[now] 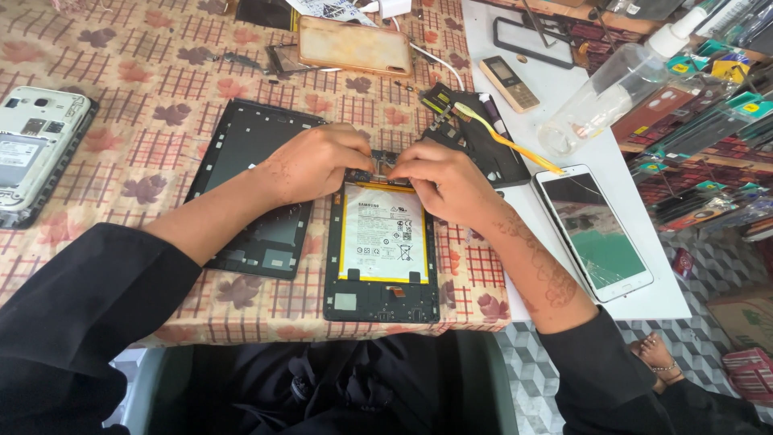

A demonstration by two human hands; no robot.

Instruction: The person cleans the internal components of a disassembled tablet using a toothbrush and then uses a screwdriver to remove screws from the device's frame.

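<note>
Opened tablet [381,250] lies at the bench's [161,80] near edge, its white, yellow-rimmed battery label [382,234] facing up. Left hand [318,161] and right hand [439,179] meet at the tablet's top edge, wrists bent down, fingers [362,157] pinched close on small parts there; what they grip cannot be made out. Removed black back cover [258,185] lies just left.
</note>
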